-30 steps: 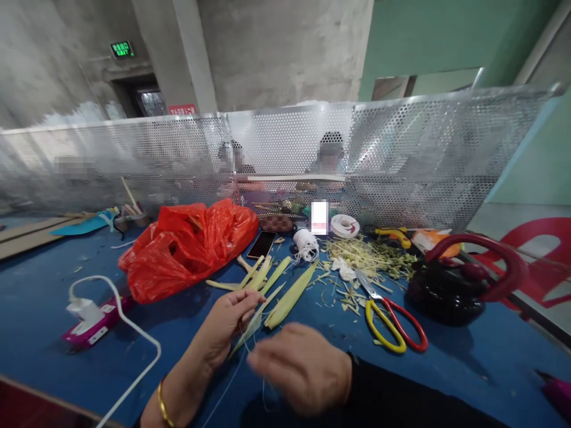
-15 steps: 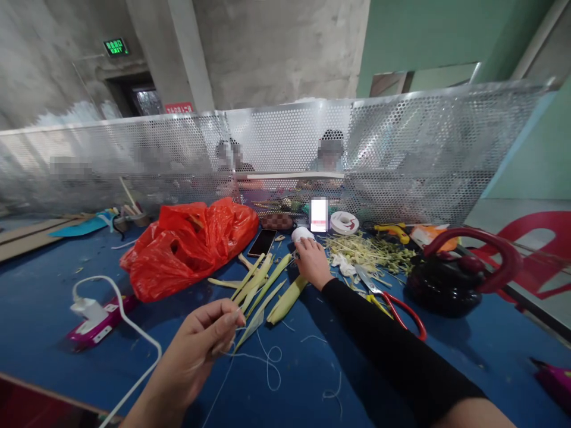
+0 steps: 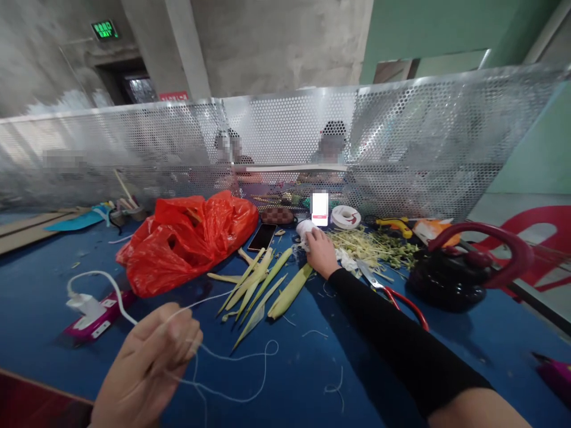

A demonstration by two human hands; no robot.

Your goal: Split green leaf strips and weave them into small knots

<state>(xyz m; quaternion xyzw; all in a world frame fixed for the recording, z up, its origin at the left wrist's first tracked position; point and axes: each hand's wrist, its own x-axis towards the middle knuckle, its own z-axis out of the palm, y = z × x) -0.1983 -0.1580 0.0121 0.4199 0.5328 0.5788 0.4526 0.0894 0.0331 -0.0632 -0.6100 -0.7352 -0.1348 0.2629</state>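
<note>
My left hand (image 3: 149, 356), fingers closed, grips a thin white thread (image 3: 247, 356). One stretch of it runs up taut across the pale green husk-like leaves (image 3: 256, 282), while loose loops hang below onto the blue table. My right hand (image 3: 322, 252), in a black sleeve, has its fingers wrapped over a white spool of thread (image 3: 305, 228) at the back of the table. Its far side is hidden. A thicker bundled husk (image 3: 289, 295) lies just in front of the right wrist. Red-handled scissors (image 3: 392, 294) lie right of the forearm.
A red plastic bag (image 3: 187, 244) and dark phone (image 3: 262, 237) lie behind the husks. A purple power strip (image 3: 100, 318) with a white cable sits left. Dried plant pieces (image 3: 372, 246), a white ribbon reel (image 3: 345, 217) and a black kettle (image 3: 452, 276) stand right. A perforated metal screen (image 3: 285, 131) rises behind.
My left hand has pulled down and left, drawing the thread out taut over the husks. The right hand stays at the spool, which has tipped or turned slightly. The view has shifted a little.
</note>
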